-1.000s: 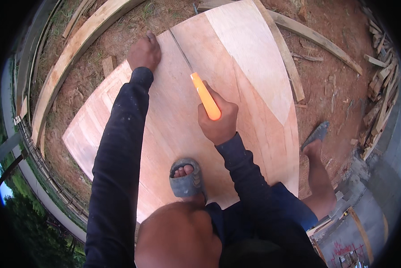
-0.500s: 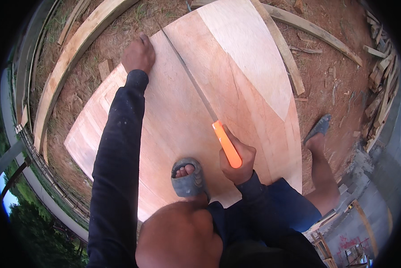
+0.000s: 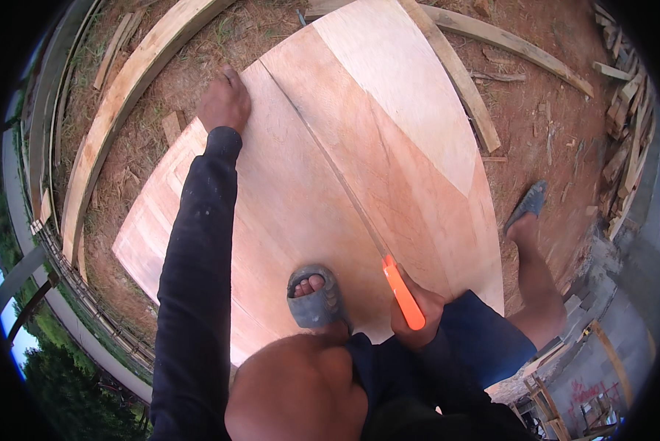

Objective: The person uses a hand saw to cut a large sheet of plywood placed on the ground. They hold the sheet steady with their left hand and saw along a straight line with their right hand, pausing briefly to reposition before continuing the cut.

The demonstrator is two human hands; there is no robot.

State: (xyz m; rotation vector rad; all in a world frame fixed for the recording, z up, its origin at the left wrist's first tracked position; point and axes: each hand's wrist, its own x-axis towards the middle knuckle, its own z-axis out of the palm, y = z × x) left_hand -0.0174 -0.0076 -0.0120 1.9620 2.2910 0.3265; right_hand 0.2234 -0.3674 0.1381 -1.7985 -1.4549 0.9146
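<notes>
At the far left of my feed I have a curved-looking timber beam (image 3: 142, 70) lying on the ground, apart from the work. Next comes the left hand (image 3: 225, 101), planted at the upper-left edge of the plywood panel (image 3: 271, 198); I can't tell whether its fingers hook under that edge or only press from above. I'd want it firm there and well off the cutting line. Toward the middle, a sandalled foot (image 3: 315, 310) stands on the panel, and I judge its weight useful against chatter.

The saw (image 3: 403, 295) lies slantwise over the panel, its tip near the far edge, its orange handle at the near end. I can't make out how deep the teeth sit. The right hand (image 3: 431, 305) is wrapped round that handle, close by the thigh. For a clean cut I'd sight along the blade, keep wrist and elbow in line with it, use long strokes and let the teeth bite without forcing.

Right of that, a pale patch (image 3: 411, 88) covers part of the panel, a wooden strip (image 3: 458, 73) runs beside it, and a lumber pile (image 3: 628, 132) sits beyond.
</notes>
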